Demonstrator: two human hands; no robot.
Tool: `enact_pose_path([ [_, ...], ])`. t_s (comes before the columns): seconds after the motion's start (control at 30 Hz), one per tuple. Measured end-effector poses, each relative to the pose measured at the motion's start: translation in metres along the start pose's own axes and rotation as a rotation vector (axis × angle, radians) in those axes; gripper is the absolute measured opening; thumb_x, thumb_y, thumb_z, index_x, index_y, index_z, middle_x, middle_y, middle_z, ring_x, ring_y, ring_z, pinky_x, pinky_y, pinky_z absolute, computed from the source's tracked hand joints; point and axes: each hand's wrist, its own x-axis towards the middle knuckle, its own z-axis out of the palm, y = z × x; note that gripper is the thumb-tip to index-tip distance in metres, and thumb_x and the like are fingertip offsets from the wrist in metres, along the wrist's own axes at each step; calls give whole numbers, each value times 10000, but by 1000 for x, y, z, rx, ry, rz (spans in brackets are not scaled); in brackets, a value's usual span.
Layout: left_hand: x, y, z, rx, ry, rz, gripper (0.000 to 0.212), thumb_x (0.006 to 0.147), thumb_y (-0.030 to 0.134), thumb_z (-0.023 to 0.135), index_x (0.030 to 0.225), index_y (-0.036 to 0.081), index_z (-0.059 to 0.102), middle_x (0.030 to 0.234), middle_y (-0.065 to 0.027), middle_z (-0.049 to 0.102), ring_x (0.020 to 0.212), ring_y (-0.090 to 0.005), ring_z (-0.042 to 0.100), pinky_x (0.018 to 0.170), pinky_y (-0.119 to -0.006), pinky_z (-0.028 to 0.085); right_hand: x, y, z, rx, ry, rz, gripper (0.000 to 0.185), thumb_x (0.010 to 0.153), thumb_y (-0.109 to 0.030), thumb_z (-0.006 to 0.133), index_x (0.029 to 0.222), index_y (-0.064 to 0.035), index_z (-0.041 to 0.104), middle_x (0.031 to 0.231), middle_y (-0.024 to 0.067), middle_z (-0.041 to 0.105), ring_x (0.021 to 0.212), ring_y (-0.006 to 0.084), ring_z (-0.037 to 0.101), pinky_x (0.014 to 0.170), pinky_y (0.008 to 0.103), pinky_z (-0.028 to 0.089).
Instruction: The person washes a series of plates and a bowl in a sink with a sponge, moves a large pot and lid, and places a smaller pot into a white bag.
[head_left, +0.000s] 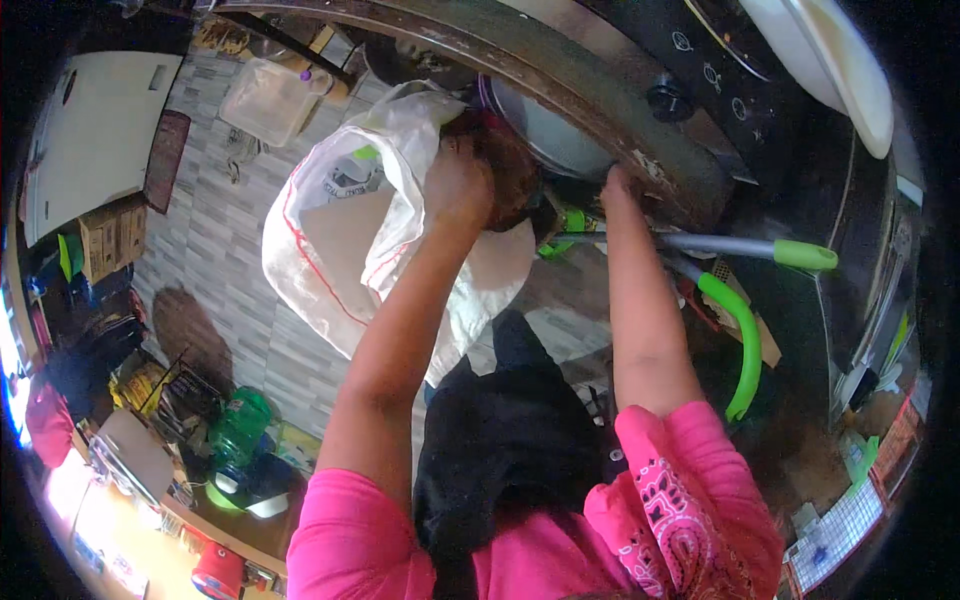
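My left hand (459, 184) is at the right side of the mouth of a white woven sack (289, 262) with a red stripe, close to a dark reddish-brown round object (514, 169). Whether its fingers grip the sack or that object cannot be told. The sack gapes wide, and printing shows on its inner wall. Further right, my right hand (621, 184) reaches under the edge of a dark wooden counter (600, 127), beside a large pot or tub (551, 124) with a pale surface. Its fingers are mostly hidden.
Below the counter, a grey pole with a green grip (802, 254) and a curved green handle (746, 345) stick out at the right. A translucent plastic container (266, 101) is on the tiled floor. At the lower left are a green plastic bottle (241, 420) and a cardboard box (114, 238).
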Motion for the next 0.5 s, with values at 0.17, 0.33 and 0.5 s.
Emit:
enact_pose_path([
  [0.17, 23, 29, -37, -613, -148, -318, 492, 916, 426, 374, 1168, 45, 557, 1135, -206, 580, 1065, -394, 535, 927, -440, 410, 13, -2, -20, 7, 37, -37, 414, 919, -274, 464, 1278, -67, 443, 1248, 78, 517, 1117, 257, 491, 950, 392, 386],
  [0.33, 38, 5, -6, -1105, -210, -652, 690, 917, 584, 230, 1164, 24, 548, 1125, -241, 579, 1068, -430, 522, 892, -467, 407, -1, 18, -17, 8, -4, -111, 418, 918, -259, 465, 1286, -62, 436, 1251, 83, 512, 1122, 256, 486, 953, 388, 379],
  [0.5, 1, 13, 18, -1198, 147, -655, 479, 942, 373, 381, 1165, -23, 533, 1127, -197, 578, 1059, -293, 544, 893, -373, 429, -20, 49, -59, -27, -58, -254, 422, 917, -243, 465, 1293, -56, 428, 1254, 88, 507, 1127, 254, 482, 956, 383, 373],
])
